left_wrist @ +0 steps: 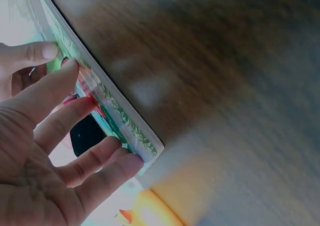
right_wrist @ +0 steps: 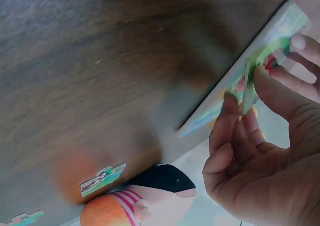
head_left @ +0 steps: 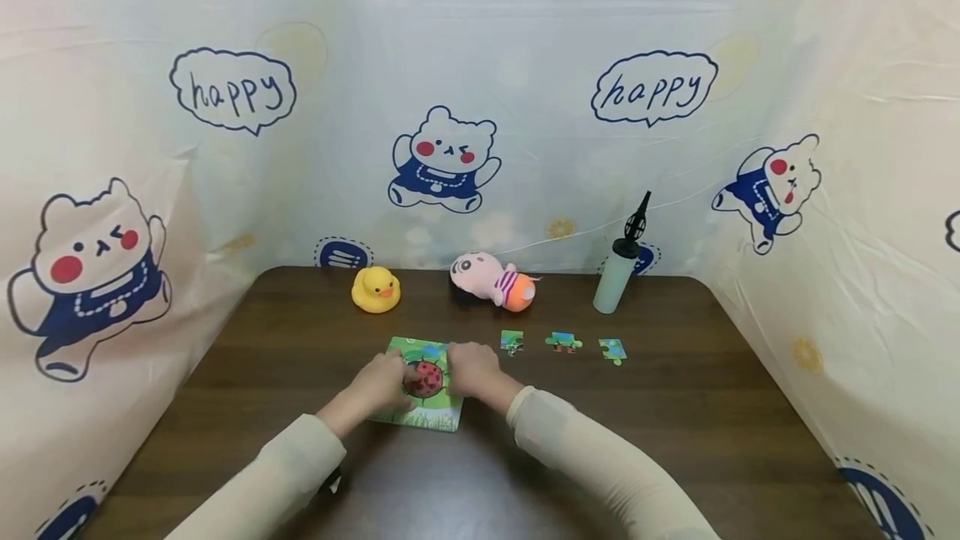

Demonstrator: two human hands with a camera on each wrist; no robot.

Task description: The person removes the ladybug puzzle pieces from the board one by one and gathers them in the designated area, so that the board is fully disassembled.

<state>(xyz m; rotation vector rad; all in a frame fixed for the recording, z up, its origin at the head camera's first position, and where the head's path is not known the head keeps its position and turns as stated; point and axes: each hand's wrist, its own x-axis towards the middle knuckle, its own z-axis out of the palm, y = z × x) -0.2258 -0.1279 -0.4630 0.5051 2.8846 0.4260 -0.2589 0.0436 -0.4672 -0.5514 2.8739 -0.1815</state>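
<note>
A square ladybug jigsaw puzzle [head_left: 438, 419] in a flat tray lies on the brown table. My left hand [head_left: 382, 382] rests on its left part, fingers spread and fingertips [left_wrist: 132, 161] touching the picture in the left wrist view. Over the puzzle's right side is my right hand [head_left: 474, 369]. Between its thumb and fingers it pinches a green puzzle piece [right_wrist: 248, 88], seen tilted up on edge in the right wrist view. In the head view the right hand hides that piece and part of the puzzle.
Three loose puzzle pieces lie to the right: one [head_left: 512, 342], a second [head_left: 563, 342] and a third [head_left: 613, 350]. Along the back stand a yellow rubber duck [head_left: 375, 290], a doll lying on its side [head_left: 495, 280] and a pale green hand pump [head_left: 613, 282]. A printed curtain hangs behind.
</note>
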